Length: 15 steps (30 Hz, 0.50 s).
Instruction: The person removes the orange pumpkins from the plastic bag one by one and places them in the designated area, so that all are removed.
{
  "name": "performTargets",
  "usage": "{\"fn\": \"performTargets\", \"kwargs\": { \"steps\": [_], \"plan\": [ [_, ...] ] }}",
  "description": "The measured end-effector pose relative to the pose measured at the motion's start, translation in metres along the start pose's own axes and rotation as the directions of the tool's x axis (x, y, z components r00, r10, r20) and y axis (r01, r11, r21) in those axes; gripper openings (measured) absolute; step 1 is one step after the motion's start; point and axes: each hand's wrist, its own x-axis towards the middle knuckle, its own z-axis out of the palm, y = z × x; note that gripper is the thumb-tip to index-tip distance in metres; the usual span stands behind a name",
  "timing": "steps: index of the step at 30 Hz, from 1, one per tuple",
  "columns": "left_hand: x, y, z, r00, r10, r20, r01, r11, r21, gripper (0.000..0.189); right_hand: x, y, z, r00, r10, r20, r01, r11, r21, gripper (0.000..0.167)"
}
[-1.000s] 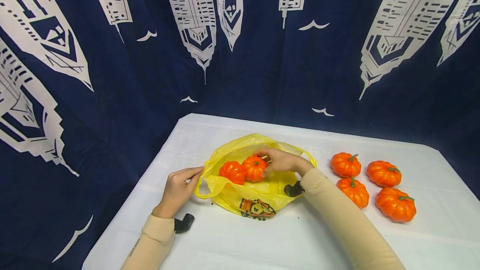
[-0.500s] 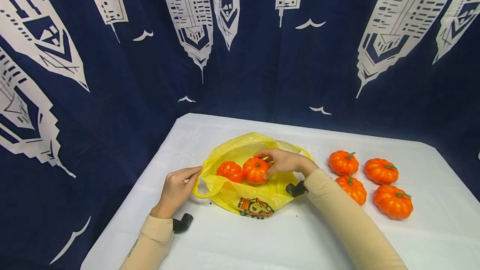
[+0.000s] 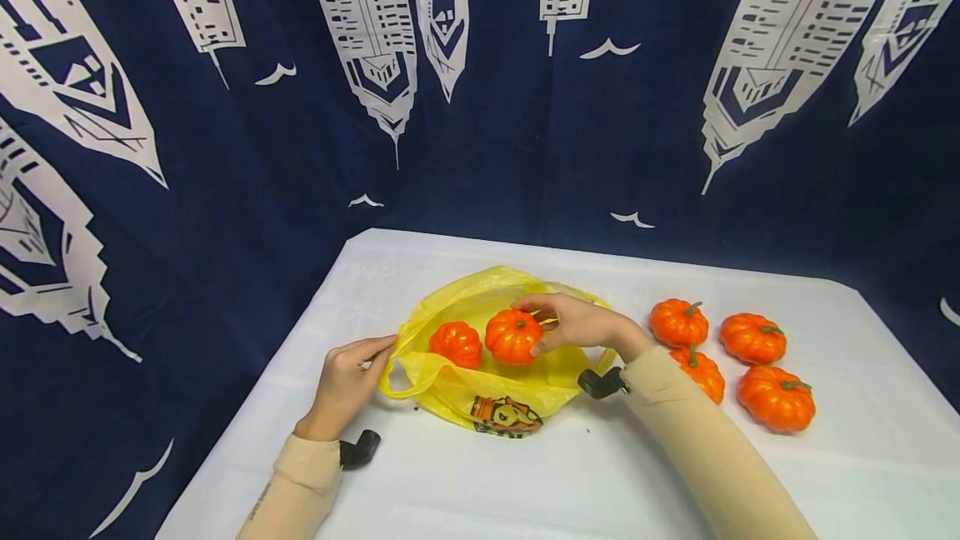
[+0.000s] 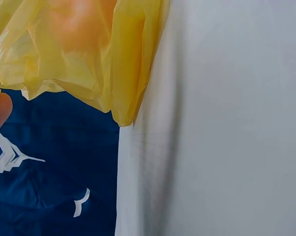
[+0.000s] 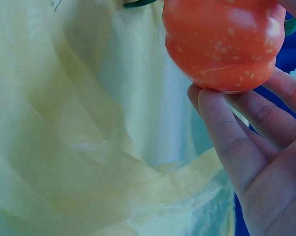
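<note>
A yellow plastic bag (image 3: 450,394) lies on the white table, its mouth spread open. My left hand (image 3: 348,382) pinches the bag's left edge by the handle loop; the left wrist view catches only a fingertip (image 4: 1,109) on the gathered plastic. Inside the mouth, my right hand (image 3: 573,325) grips a small orange pumpkin (image 3: 513,337) with a green stem, thumb and fingers around its right side. In the right wrist view the held pumpkin (image 5: 224,46) shows pale specks. A second orange pumpkin (image 3: 456,345) sits in the bag to its left, a small gap between them.
Several more orange pumpkins (image 3: 753,338) stand grouped on the table (image 3: 480,490) right of the bag, one partly behind the right sleeve (image 3: 697,432). A dark blue curtain (image 3: 480,157) with white building prints hangs behind the table.
My right hand has shifted the gripped pumpkin slightly right and up within the bag, away from the other pumpkin it was against. The left hand keeps its pinch. The head view has drifted a little.
</note>
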Motion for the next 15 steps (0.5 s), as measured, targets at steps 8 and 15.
{"fn": "performTargets", "kwargs": {
  "steps": [8, 15],
  "plan": [
    [0.0, 0.001, 0.0, 1.0, -0.007, -0.003, 0.007, 1.0, 0.003, 0.027, -0.021, -0.009, 0.0, 0.999, -0.018, -0.034, 0.019, 1.0, 0.015, 0.071],
    [0.0, 0.0, 0.0, 1.0, 0.002, -0.004, -0.002, 1.0, 0.005, 0.027, -0.047, -0.014, -0.002, 0.998, -0.007, -0.064, 0.009, 1.0, 0.028, 0.072]
  ]
}}
